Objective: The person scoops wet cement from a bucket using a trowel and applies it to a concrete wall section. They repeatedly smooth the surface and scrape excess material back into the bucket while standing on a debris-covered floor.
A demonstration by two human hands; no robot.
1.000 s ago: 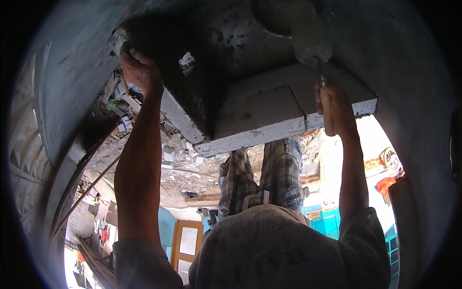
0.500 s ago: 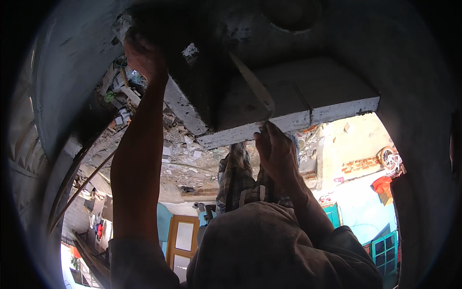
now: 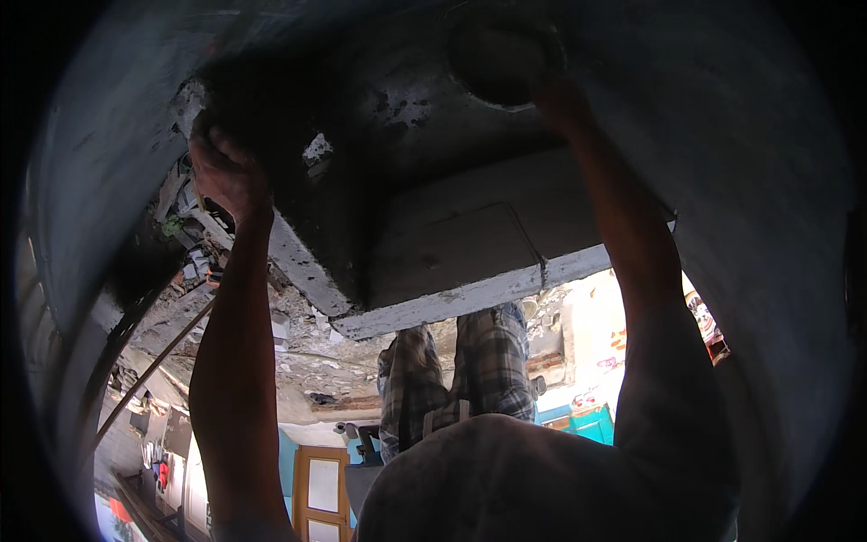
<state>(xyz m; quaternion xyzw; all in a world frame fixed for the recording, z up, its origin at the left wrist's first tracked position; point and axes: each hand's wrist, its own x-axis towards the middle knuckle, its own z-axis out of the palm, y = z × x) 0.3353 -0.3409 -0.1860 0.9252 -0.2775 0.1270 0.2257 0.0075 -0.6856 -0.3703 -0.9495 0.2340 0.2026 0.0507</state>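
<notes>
My left hand (image 3: 230,172) has its fingers curled at the left edge of a dark grey concrete slab (image 3: 452,244), beside a rough, pale broken corner (image 3: 190,99). The slab has a whitish front edge and a crack running across it. My right hand (image 3: 562,104) is stretched out over the slab to the rim of a round, dark container (image 3: 515,107). Deep shadow hides its fingers, and I cannot make out whether anything is in them.
Dark, curved walls (image 3: 777,199) stand close on both sides. Below the slab lie rubble and broken pieces (image 3: 298,334). A thin pole (image 3: 149,375) leans at the lower left. My legs in plaid trousers (image 3: 492,357) show under the slab. A brown door (image 3: 322,488) stands beyond.
My right hand has moved from the slab's front edge up and away to the round container. The long pale blade by that hand no longer shows. My left hand stays at the slab's edge.
</notes>
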